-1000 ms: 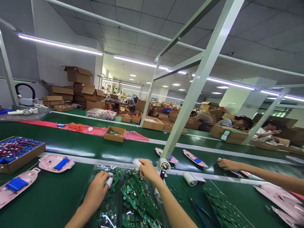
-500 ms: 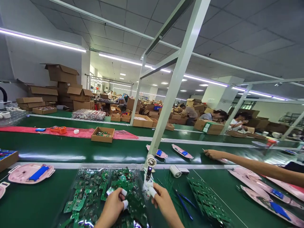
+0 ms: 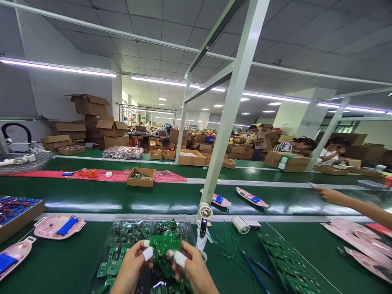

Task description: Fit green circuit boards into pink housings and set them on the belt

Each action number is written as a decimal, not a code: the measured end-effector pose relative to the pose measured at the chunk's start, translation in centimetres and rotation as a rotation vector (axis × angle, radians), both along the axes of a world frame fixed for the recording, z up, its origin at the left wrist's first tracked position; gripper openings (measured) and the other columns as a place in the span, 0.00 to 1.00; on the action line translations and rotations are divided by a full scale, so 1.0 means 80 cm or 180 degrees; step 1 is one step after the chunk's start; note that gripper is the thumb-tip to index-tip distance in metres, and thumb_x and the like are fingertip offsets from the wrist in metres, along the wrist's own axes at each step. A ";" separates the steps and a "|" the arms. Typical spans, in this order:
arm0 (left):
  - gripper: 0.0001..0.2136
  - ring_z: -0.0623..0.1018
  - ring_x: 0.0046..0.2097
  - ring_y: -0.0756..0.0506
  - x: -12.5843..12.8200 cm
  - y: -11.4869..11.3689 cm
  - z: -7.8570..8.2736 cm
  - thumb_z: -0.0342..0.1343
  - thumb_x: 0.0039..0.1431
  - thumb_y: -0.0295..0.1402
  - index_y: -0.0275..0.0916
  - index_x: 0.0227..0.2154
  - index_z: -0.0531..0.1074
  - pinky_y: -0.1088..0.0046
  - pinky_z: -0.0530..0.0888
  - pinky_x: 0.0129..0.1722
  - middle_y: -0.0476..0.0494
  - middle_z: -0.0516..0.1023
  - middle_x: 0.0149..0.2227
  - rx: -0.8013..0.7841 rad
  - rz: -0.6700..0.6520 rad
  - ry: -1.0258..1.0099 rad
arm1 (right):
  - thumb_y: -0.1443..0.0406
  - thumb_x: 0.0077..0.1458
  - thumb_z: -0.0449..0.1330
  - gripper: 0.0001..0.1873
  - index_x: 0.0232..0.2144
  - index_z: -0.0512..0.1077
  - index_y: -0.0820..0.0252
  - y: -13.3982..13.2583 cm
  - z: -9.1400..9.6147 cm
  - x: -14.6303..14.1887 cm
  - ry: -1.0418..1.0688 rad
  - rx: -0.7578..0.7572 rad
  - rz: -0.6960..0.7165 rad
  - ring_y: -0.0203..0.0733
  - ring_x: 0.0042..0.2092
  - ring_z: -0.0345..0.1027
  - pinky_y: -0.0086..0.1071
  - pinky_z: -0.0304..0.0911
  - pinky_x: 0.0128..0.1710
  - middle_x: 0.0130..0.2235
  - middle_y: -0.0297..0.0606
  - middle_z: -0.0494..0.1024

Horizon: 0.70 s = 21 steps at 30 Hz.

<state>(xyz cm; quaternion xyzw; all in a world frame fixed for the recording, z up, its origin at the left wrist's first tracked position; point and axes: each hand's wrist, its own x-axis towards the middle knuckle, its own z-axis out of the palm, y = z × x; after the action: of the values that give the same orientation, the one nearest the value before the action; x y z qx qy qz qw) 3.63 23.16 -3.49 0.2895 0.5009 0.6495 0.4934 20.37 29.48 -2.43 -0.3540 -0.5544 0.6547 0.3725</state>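
A green circuit board [image 3: 166, 243] is held up by its two ends between my hands. My left hand [image 3: 132, 263] pinches the left end, white wraps on its thumb and a finger. On the right end, my right hand [image 3: 194, 265] closes with a white-wrapped thumb. Below them lies a clear plastic tray [image 3: 112, 232] full of loose green boards, partly hidden by my hands. Just beyond my right hand stands a small white handheld fan [image 3: 202, 228] at the foot of the post.
Blue-handled pliers [image 3: 255, 269], green wires [image 3: 228, 247] and a panel of boards [image 3: 290, 261] lie to the right. Pink shells with blue packs, such as one pink shell [image 3: 45, 228], sit left. A white post [image 3: 228, 114] rises ahead. A co-worker's arm [image 3: 346, 200] reaches in.
My hands, earlier apart over the tray and by the fan, have come together on a circuit board. The view has turned left. The co-worker's hand appears farther right.
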 end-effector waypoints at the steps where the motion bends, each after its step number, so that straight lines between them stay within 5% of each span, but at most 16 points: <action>1: 0.19 0.68 0.25 0.52 -0.006 -0.002 -0.001 0.71 0.33 0.43 0.36 0.26 0.75 0.78 0.66 0.25 0.52 0.72 0.22 0.0016 0.0043 0.0053 | 0.47 0.35 0.67 0.26 0.25 0.67 0.61 0.000 0.001 -0.008 0.0048 -0.0021 0.0034 0.31 0.21 0.63 0.24 0.59 0.16 0.27 0.38 0.76; 5: 0.21 0.71 0.30 0.48 -0.034 -0.014 0.003 0.73 0.26 0.43 0.37 0.23 0.75 0.77 0.68 0.26 0.50 0.74 0.23 0.0006 0.0053 0.0195 | 0.46 0.36 0.68 0.26 0.20 0.64 0.61 0.000 0.002 -0.035 0.0000 -0.0009 0.0270 0.30 0.17 0.62 0.23 0.56 0.13 0.22 0.38 0.75; 9: 0.19 0.65 0.26 0.52 -0.054 -0.037 0.025 0.70 0.36 0.47 0.35 0.21 0.74 0.79 0.65 0.23 0.52 0.69 0.21 -0.0047 -0.0108 0.0040 | 0.46 0.35 0.68 0.27 0.16 0.62 0.60 -0.003 0.009 -0.060 -0.0017 -0.0048 0.0597 0.29 0.15 0.60 0.21 0.51 0.12 0.16 0.34 0.72; 13: 0.18 0.65 0.25 0.54 -0.069 -0.053 0.043 0.71 0.39 0.44 0.35 0.19 0.71 0.80 0.65 0.23 0.54 0.67 0.21 -0.0086 -0.0164 -0.0510 | 0.45 0.37 0.68 0.28 0.17 0.61 0.60 -0.004 0.014 -0.086 0.0190 -0.0166 0.0841 0.21 0.12 0.47 0.20 0.38 0.13 0.15 0.31 0.70; 19: 0.18 0.73 0.25 0.52 -0.097 -0.044 0.024 0.77 0.26 0.32 0.34 0.24 0.78 0.77 0.74 0.24 0.50 0.77 0.23 -0.0058 0.0358 -0.1306 | 0.45 0.30 0.71 0.31 0.17 0.57 0.57 0.013 0.010 -0.129 0.0496 -0.0468 0.1106 0.21 0.13 0.43 0.21 0.37 0.14 0.13 0.24 0.64; 21: 0.14 0.75 0.25 0.50 -0.104 -0.040 0.015 0.75 0.31 0.24 0.33 0.26 0.79 0.77 0.75 0.23 0.48 0.79 0.24 -0.0103 0.0596 -0.1511 | 0.45 0.30 0.71 0.32 0.16 0.57 0.57 0.019 0.009 -0.138 0.0532 -0.0519 0.1235 0.21 0.12 0.43 0.22 0.37 0.13 0.12 0.24 0.64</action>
<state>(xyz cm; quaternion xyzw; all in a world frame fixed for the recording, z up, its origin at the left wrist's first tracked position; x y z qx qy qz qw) -4.70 19.92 -2.31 0.0734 0.4060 0.7340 0.5395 9.29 31.00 -1.68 -0.2142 -0.5245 0.7838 0.2543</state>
